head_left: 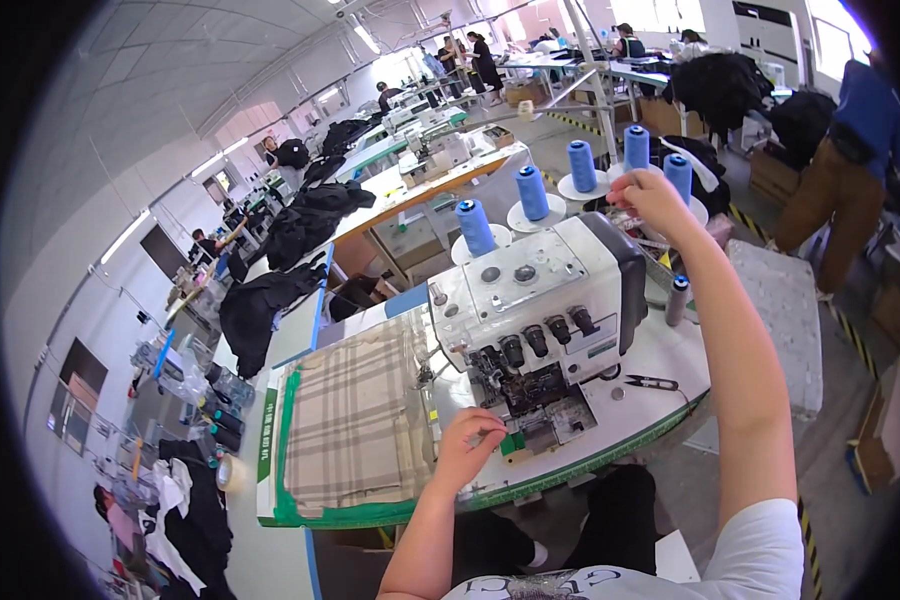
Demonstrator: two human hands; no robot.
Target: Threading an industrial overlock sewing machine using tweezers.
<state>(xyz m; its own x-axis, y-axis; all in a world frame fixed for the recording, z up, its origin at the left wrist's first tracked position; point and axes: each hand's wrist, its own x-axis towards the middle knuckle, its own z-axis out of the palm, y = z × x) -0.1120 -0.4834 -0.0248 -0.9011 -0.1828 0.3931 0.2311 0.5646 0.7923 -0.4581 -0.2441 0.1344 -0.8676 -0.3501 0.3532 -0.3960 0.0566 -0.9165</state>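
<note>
A white overlock sewing machine [520, 290] stands before me, its front cover open on dark inner parts [530, 385]. My left hand [465, 450] is at the left of that opening. Its fingertips are pinched together; anything between them is too small to make out. Farther back on the right, my right hand [658, 203] reaches up beside the blue thread cones, in front of the rear blue cone [636, 147] and left of the rightmost blue cone [678, 176]. Its fingers are bent and closed together, and any thread in them does not show.
Plaid fabric [355, 415] edged with green tape covers the table's left side. Thread snips [652, 382] and a dark spool [677, 300] lie and stand right of the machine. Black garments [295, 220] heap on tables behind. A person in blue [860, 120] stands at the far right.
</note>
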